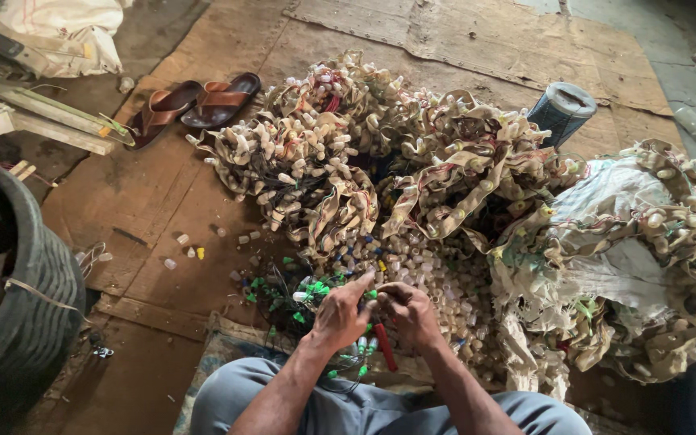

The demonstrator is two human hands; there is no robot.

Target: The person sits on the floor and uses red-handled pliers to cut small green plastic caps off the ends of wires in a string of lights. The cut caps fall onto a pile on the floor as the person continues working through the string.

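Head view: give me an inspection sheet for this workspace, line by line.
Surface: worn cardboard sheets laid over the floor, creased and stained.
Job's things: a string of wire with green-capped small bulbs under the hands; a red-handled tool below them.
Clutter: heaped tan strips studded with pale caps; loose caps; a torn white sack.
Hands: left hand and right hand close together, fingers pinching something small; what exactly, cannot tell.
Cables: thin dark wires tangled in the heap.
Surroundings: brown sandals, a tyre, wooden laths, a dark cylindrical container.
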